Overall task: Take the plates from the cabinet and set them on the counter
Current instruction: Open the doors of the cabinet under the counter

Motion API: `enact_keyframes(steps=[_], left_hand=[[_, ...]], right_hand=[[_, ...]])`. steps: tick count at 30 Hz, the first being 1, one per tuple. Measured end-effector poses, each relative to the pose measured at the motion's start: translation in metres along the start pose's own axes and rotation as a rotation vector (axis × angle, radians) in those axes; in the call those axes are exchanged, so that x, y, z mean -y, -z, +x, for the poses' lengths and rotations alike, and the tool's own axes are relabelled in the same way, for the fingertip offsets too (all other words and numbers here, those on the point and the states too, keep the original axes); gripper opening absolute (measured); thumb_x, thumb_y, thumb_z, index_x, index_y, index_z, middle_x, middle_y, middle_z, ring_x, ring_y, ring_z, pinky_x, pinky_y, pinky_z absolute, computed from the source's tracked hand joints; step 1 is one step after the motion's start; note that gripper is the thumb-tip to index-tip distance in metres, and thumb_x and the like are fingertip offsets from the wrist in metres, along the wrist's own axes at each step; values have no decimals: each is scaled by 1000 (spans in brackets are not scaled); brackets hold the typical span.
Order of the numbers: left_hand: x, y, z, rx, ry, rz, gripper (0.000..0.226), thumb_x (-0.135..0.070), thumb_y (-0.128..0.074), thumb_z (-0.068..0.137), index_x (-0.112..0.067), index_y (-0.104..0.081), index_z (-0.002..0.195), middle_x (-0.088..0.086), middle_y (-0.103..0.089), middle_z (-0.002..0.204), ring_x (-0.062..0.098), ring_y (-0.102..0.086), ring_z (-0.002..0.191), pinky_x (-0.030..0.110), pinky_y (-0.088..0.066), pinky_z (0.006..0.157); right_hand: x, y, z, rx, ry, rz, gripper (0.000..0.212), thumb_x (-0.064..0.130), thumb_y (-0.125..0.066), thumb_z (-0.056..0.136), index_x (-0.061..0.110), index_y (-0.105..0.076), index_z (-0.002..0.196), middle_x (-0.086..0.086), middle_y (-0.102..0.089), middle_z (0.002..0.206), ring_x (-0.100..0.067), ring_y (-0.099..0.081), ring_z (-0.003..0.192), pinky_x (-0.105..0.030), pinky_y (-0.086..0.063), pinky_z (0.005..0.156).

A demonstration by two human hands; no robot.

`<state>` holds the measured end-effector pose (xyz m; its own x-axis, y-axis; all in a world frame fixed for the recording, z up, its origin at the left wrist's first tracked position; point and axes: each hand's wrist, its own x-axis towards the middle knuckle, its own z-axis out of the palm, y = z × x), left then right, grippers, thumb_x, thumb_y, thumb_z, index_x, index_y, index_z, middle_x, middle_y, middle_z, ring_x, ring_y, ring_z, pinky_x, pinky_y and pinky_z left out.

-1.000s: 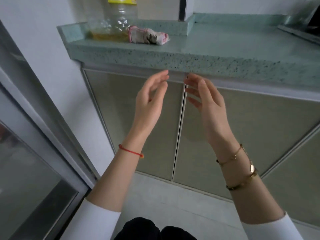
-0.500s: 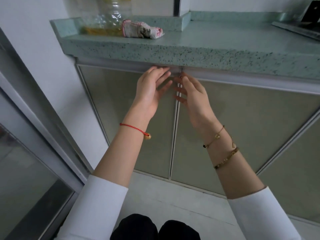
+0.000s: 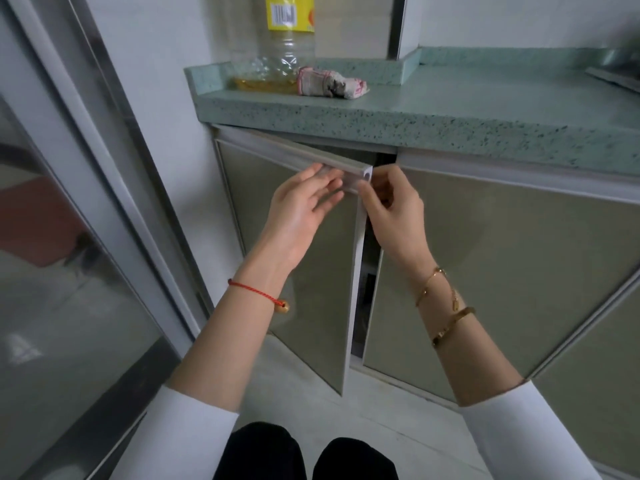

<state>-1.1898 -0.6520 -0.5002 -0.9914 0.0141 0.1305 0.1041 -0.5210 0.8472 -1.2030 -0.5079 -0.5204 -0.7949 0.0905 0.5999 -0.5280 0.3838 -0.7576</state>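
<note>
Below the green speckled counter [image 3: 450, 112], the left cabinet door [image 3: 311, 278] stands partly swung out toward me. My left hand [image 3: 301, 206] lies on the front of the door's top rail, near its free corner, fingers stretched over it. Beside it, my right hand [image 3: 394, 209] curls around that same corner from the gap side. A dark narrow gap [image 3: 370, 271] shows between this door and the closed right cabinet door [image 3: 485, 258]. No plates can be seen; the cabinet's inside is dark and mostly hidden.
A clear oil bottle [image 3: 284, 46] with a yellow label and a crumpled work glove [image 3: 329, 86] sit at the counter's left end. A glass sliding door [image 3: 69, 271] in a metal frame runs along my left. My knees are over the pale floor [image 3: 381, 393].
Both hands went from hovering, to the seam of the closed doors, to the left door's top corner. That door has swung out, opening a gap. The view has shifted left.
</note>
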Motion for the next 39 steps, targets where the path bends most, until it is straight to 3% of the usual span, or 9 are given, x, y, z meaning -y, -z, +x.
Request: enact_keyframes(steps=[5, 12, 16, 19, 23, 27, 29, 32, 39], left_hand=[[-16, 28, -29, 14, 9, 39, 46, -4, -48, 97, -4, -45, 144, 10, -69, 118, 17, -62, 104, 25, -55, 86], [-29, 72, -78, -4, -172, 261, 44, -9, -48, 99, -18, -52, 142, 1, -65, 133, 14, -61, 117, 25, -52, 90], [-24, 95, -111, -120, -401, 642, 47, -12, -59, 94, -25, -54, 139, -7, -63, 133, 11, -60, 122, 20, -49, 96], [-13, 114, -134, -209, -451, 736, 56, -14, -67, 89, -23, -51, 141, -9, -63, 131, 11, -61, 121, 23, -52, 96], [-11, 139, -148, -411, -532, 826, 57, -6, -70, 88, -16, -50, 140, 3, -64, 130, 18, -62, 122, 32, -52, 99], [-24, 165, -149, -638, -627, 849, 49, 0, -70, 87, -11, -57, 133, -1, -70, 119, 9, -67, 111, 19, -51, 92], [-35, 180, -148, -695, -611, 824, 46, 1, -67, 89, -8, -57, 133, 3, -70, 119, 11, -67, 111, 26, -53, 96], [-53, 203, -143, -703, -560, 809, 47, 0, -62, 93, -9, -53, 138, 8, -67, 128, 17, -64, 119, 37, -50, 105], [-79, 235, -134, -720, -524, 800, 50, -1, -57, 96, -12, -48, 144, 3, -61, 137, 7, -60, 123, 25, -47, 105]], right_hand=[[20, -14, -18, 14, 76, 97, 25, 19, -68, 88, 3, -54, 76, -2, -58, 65, -2, -49, 56, -12, -40, 57], [37, -49, -45, 163, 133, 367, 28, 25, -73, 85, 2, -56, 81, -6, -60, 75, -16, -60, 71, -28, -51, 68], [43, -71, -59, 228, 151, 447, 22, 21, -74, 85, 3, -61, 86, -5, -68, 84, -18, -68, 81, -33, -56, 77], [57, -98, -73, 294, 159, 509, 15, 15, -73, 85, 6, -61, 89, -5, -70, 89, -15, -70, 85, -28, -56, 79], [84, -138, -84, 345, 154, 555, 18, 15, -75, 83, 7, -62, 93, -2, -67, 88, -15, -67, 84, -33, -57, 78], [112, -182, -88, 361, 122, 575, 26, 16, -79, 77, 13, -61, 96, 3, -65, 83, -11, -65, 78, -28, -56, 76], [123, -205, -89, 351, 122, 562, 28, 17, -79, 76, 13, -60, 95, 1, -65, 84, -10, -64, 76, -22, -54, 74], [137, -239, -90, 329, 128, 555, 26, 17, -78, 76, 12, -59, 93, -3, -65, 82, -12, -63, 75, -19, -52, 72], [153, -290, -89, 308, 115, 517, 21, 15, -76, 79, 11, -58, 90, -2, -64, 83, -12, -62, 76, -25, -54, 72]])
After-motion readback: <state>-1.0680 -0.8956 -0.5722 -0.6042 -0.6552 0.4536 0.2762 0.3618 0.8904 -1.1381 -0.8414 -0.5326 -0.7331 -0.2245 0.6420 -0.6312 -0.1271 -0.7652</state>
